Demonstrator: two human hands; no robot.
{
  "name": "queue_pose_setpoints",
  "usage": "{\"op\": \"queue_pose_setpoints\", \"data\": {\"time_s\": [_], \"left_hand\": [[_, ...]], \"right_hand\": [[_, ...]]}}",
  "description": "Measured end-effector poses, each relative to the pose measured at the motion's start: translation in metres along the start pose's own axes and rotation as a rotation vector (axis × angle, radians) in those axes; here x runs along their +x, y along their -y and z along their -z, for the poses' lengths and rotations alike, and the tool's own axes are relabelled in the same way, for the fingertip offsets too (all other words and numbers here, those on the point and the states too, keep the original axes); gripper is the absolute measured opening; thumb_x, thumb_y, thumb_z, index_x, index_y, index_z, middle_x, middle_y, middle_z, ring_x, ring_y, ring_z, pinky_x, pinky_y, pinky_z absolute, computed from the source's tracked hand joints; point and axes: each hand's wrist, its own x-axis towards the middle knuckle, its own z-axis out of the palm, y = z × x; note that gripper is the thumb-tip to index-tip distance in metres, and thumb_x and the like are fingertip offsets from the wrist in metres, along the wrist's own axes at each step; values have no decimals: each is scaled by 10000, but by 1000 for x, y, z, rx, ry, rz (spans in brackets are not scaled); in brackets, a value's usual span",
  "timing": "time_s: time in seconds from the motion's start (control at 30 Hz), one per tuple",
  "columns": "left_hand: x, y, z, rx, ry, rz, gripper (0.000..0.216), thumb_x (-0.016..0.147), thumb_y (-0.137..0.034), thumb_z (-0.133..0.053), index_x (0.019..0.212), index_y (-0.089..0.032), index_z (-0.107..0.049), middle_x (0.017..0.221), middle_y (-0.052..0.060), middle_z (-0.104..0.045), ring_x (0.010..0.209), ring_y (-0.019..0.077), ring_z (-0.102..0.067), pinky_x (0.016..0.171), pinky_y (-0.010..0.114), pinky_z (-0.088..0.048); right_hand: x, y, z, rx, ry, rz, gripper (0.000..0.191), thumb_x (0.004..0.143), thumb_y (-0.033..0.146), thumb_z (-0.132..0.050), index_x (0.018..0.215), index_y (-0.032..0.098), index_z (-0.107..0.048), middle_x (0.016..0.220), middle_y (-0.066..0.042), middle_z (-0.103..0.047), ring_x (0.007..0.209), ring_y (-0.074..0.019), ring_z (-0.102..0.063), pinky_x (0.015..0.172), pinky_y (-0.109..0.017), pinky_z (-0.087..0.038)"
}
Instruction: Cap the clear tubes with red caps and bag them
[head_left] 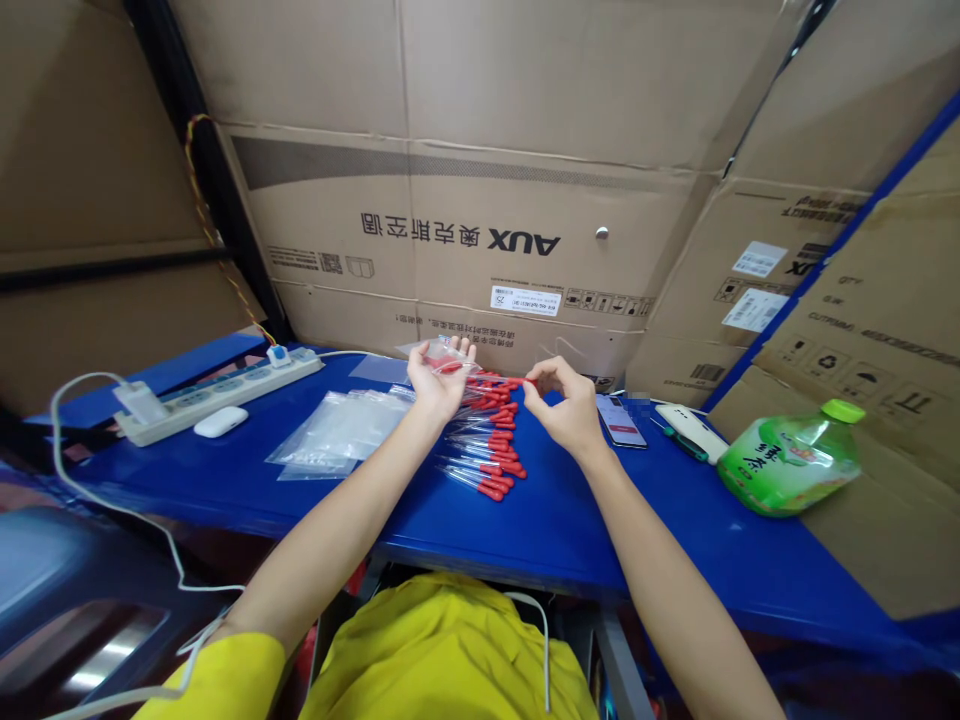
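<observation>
My left hand (437,388) is palm up, holding a clear plastic bag (453,362) across its fingers, and something red shows in the bag. Thumb and fingertips of my right hand (568,408) pinch the red bulb of a dropper (529,381), whose thin tube points left toward the bag. Between and below the hands lies a row of droppers (491,467), clear tubes with red bulbs facing right. Left of them, partly behind my left forearm, is a stack of flat clear bags (341,430).
A white power strip (225,392) and a white earbud case (220,421) lie on the left of the blue table (450,540). On the right are a phone (621,422), a pale phone-like object (691,430) and a green bottle (791,462). Cardboard (465,180) walls the back.
</observation>
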Motion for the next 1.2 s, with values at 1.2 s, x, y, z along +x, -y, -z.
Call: {"op": "queue_pose_setpoints", "data": {"time_s": [1.2], "left_hand": [[-40, 33, -8, 239, 266, 213, 523, 666, -75, -494, 1164, -139, -638, 1316, 148, -697, 1329, 347, -609, 1150, 556, -451]], "right_hand": [[-10, -13, -22, -248, -10, -106, 259, 949, 344, -629, 1182, 228, -631, 1022, -60, -729, 778, -201, -643, 745, -334, -538]]}}
